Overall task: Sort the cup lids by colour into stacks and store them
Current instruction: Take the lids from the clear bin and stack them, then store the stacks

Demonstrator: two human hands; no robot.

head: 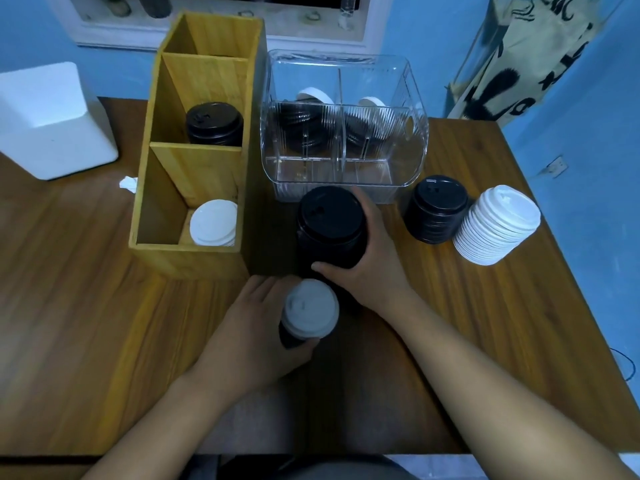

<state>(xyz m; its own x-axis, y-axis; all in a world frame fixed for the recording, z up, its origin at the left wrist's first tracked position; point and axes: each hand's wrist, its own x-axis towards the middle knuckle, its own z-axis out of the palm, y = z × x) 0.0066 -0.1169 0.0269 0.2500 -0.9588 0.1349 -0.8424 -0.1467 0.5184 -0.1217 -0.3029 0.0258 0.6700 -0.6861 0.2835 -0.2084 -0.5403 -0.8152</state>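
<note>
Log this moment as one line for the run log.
left hand: holds white-topped stack | right hand: grips black stack | wooden box: black lids middle slot, white lids near slot

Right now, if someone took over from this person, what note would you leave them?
Left hand holds a short stack, white lid on top.
Right hand grips a tall black stack.
Done: black lids and white lids in the wooden box.
Left: store the black pile and white pile on the table; sort the mixed lids in the clear bin.
</note>
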